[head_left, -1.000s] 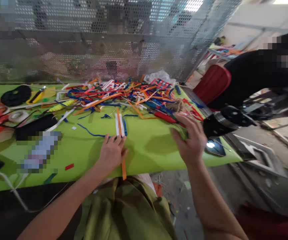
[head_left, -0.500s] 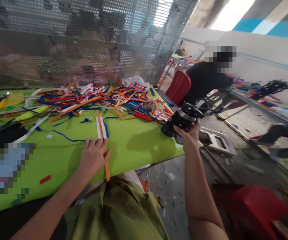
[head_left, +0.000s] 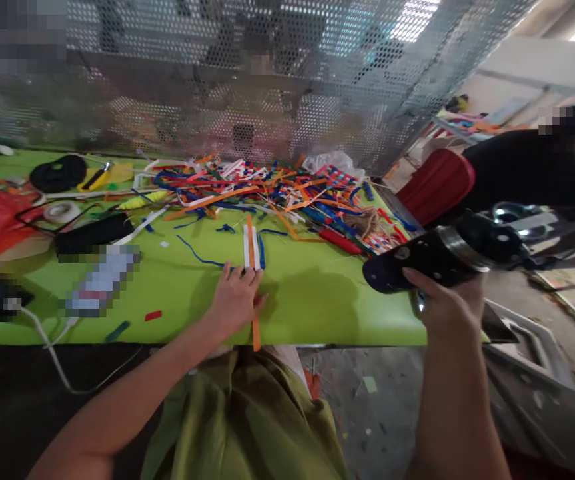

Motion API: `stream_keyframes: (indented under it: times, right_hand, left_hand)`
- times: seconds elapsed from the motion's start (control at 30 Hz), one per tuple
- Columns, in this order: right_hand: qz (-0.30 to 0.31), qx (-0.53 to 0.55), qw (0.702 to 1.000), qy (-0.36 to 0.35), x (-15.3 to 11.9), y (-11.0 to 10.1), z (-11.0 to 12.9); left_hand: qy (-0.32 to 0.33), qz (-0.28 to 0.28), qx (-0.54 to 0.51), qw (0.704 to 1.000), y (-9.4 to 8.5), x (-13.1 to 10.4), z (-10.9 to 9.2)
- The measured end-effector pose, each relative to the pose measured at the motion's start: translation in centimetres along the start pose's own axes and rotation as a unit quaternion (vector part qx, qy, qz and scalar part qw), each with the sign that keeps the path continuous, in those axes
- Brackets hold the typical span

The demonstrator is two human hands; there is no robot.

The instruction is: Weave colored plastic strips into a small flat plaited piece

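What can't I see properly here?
Head view, orange strip: the left hand hides its middle.
Head view, black bottle: the right hand covers part of it.
Head view, flat pale thing: blocky blur hides its details.
Head view, strip pile: its top hides its bottom.
Head view, person in black: cut off by the right edge.

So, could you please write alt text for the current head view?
A person's right hand holds a black bottle while the left hand rests on white and orange strips on a green table. Beyond lies a tangled pile of coloured strips.
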State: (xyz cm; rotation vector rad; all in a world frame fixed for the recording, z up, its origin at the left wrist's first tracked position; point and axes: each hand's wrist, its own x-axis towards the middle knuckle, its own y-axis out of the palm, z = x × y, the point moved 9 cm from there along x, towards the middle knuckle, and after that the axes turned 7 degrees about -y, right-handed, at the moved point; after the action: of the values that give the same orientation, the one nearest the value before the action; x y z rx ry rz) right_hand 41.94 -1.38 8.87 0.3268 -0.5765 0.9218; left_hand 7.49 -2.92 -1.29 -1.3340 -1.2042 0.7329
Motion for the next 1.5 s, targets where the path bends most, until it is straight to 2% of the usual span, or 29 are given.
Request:
stream_keyframes:
  times: [0.13,0.23,0.33,0.43,0.53,0.63,0.73,0.97,1.2,1.37,1.5]
  right_hand:
    - [0.114,0.080,0.990,0.007,-1.4,7.9,2.6]
    - [0.187,0.115,0.975,0.039,-3.4,14.3,2.4]
    - [0.239,0.142,0.959,0.051,-5.4,19.7,1.7]
    - [0.271,0.161,0.947,0.062,-6.8,23.5,0.7]
    - [0.288,0.172,0.939,0.075,-7.5,25.6,-0.6]
    - [0.304,0.167,0.934,0.087,-8.0,26.4,-1.9]
    - [0.312,0.142,0.935,0.084,-8.4,26.3,-2.8]
    - [0.337,0.117,0.932,0.063,-9.0,26.2,-2.9]
    - [0.360,0.105,0.924,0.074,-9.1,25.8,-3.2]
    - [0.382,0.109,0.916,0.059,-8.3,24.8,-2.9]
    - [0.345,0.118,0.930,0.035,-6.9,23.0,-2.2]
  left_hand:
    - [-0.005,-0.016,-0.019,1.000,-0.1,0.0,0.2]
    - [-0.001,-0.020,-0.028,0.999,0.0,0.0,0.2]
    - [0.001,-0.021,-0.030,0.999,0.1,0.0,0.2]
    - [-0.002,-0.019,-0.023,1.000,0.1,0.2,0.2]
    - [-0.002,-0.016,-0.013,1.000,0.1,0.3,0.1]
    - [0.003,-0.019,-0.007,1.000,0.0,0.3,0.0]
    - [0.005,-0.020,-0.007,1.000,-0.1,0.3,-0.1]
    - [0.003,-0.017,-0.009,1.000,-0.2,0.2,-0.1]
    - [-0.008,-0.014,-0.024,1.000,-0.5,-0.1,0.2]
    - [-0.007,-0.012,-0.047,0.999,-0.7,-0.2,0.5]
    - [0.002,-0.026,-0.065,0.998,-1.2,-0.4,0.5]
